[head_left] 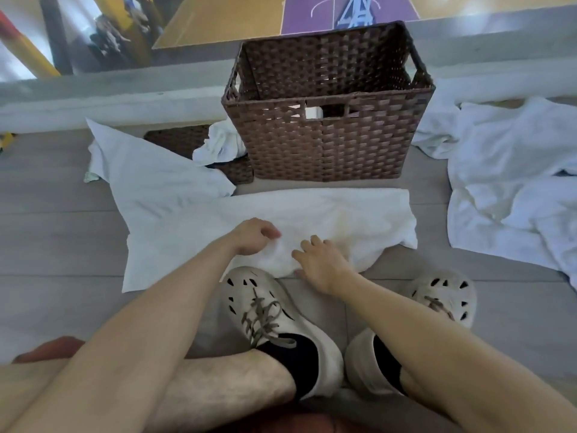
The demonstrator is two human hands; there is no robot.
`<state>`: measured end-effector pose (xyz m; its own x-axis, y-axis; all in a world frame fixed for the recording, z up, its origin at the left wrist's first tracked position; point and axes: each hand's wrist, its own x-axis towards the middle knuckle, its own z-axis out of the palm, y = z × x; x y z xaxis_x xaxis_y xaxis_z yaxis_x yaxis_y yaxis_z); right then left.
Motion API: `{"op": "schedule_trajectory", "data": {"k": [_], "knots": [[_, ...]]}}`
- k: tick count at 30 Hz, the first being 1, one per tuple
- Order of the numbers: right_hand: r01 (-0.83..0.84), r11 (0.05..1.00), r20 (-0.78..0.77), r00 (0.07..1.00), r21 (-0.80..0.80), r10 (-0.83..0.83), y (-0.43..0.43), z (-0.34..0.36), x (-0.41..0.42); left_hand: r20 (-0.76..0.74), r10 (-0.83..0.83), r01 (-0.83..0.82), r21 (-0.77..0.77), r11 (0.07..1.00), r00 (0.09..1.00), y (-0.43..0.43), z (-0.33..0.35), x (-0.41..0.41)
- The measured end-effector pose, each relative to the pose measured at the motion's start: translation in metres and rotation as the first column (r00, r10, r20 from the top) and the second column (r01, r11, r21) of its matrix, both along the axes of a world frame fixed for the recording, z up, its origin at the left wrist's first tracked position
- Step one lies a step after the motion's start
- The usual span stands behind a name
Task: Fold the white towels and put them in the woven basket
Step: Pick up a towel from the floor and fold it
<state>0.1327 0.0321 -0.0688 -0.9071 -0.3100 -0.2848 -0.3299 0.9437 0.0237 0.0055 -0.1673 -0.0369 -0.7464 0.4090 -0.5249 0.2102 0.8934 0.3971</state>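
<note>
The left hand point(254, 235) is curled, fingers pinching the towel point(312, 220) spread on the floor point(62, 220) before the basket point(324, 145); the right hand point(321, 264) is laid flat, open, on its near edge. One basket and roughly four towels are counted

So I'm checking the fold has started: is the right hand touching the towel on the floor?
Touching. The head view shows the right hand resting, fingers spread, on the towel.

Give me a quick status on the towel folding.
Both hands, left hand and right hand, on spread towel. Woven basket beyond it. Path clear.
</note>
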Motion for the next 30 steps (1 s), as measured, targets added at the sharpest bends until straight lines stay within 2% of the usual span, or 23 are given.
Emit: {"op": "schedule_trajectory", "data": {"k": [2, 5, 7, 9, 10, 12, 14, 16, 19, 21, 25, 28, 30], "knots": [[0.037, 0.997, -0.057, 0.998, -0.070, -0.041, 0.007, 0.003, -0.011, -0.008, 0.057, -0.057, 0.051, 0.997, 0.998, -0.011, -0.003, 0.000], [0.267, 0.904, -0.104, 0.943, -0.334, -0.317, 0.029, 0.025, -0.028, -0.038, 0.061, -0.060, 0.034, 0.998, 0.997, -0.010, -0.004, 0.010], [0.361, 0.799, -0.075, 0.891, -0.481, -0.447, 0.040, 0.049, -0.036, -0.194, -0.004, -0.002, -0.031, 1.000, 0.981, 0.000, -0.010, 0.017], [0.411, 0.706, -0.040, 0.849, -0.577, -0.527, 0.050, 0.075, -0.042, -0.437, 0.001, -0.036, -0.072, 0.997, 0.900, 0.012, -0.018, 0.022], [0.426, 0.665, -0.030, 0.829, -0.613, -0.558, 0.055, 0.088, -0.042, -0.519, 0.083, -0.098, -0.001, 0.995, 0.850, 0.015, -0.019, 0.023], [0.447, 0.609, -0.021, 0.795, -0.655, -0.607, 0.069, 0.107, -0.041, -0.561, 0.294, -0.180, 0.251, 0.951, 0.774, 0.020, -0.014, 0.024], [0.477, 0.625, -0.024, 0.783, -0.617, -0.622, 0.082, 0.121, -0.036, -0.591, 0.370, -0.138, 0.400, 0.906, 0.717, 0.023, 0.001, 0.018], [0.498, 0.674, -0.015, 0.799, -0.546, -0.601, 0.089, 0.129, -0.032, -0.617, 0.371, -0.088, 0.438, 0.895, 0.695, 0.033, 0.028, 0.010], [0.480, 0.749, -0.037, 0.831, -0.457, -0.555, 0.075, 0.145, -0.019, -0.605, 0.367, -0.050, 0.475, 0.879, 0.707, 0.059, 0.081, 0.003], [0.472, 0.729, -0.080, 0.811, -0.495, -0.579, 0.054, 0.158, -0.015, -0.656, 0.304, 0.029, 0.445, 0.895, 0.691, 0.080, 0.119, 0.007], [0.411, 0.760, -0.299, 0.742, -0.504, -0.600, 0.051, 0.200, -0.036, -0.777, 0.121, 0.196, 0.301, 0.933, 0.618, 0.096, 0.183, 0.003], [0.417, 0.693, -0.294, 0.688, -0.588, -0.663, 0.075, 0.258, -0.043, -0.825, 0.050, 0.201, 0.196, 0.960, 0.563, 0.084, 0.212, -0.014], [0.417, 0.630, -0.241, 0.676, -0.655, -0.697, 0.085, 0.300, -0.041, -0.814, 0.093, 0.179, 0.235, 0.955, 0.574, 0.075, 0.230, -0.015]]}}
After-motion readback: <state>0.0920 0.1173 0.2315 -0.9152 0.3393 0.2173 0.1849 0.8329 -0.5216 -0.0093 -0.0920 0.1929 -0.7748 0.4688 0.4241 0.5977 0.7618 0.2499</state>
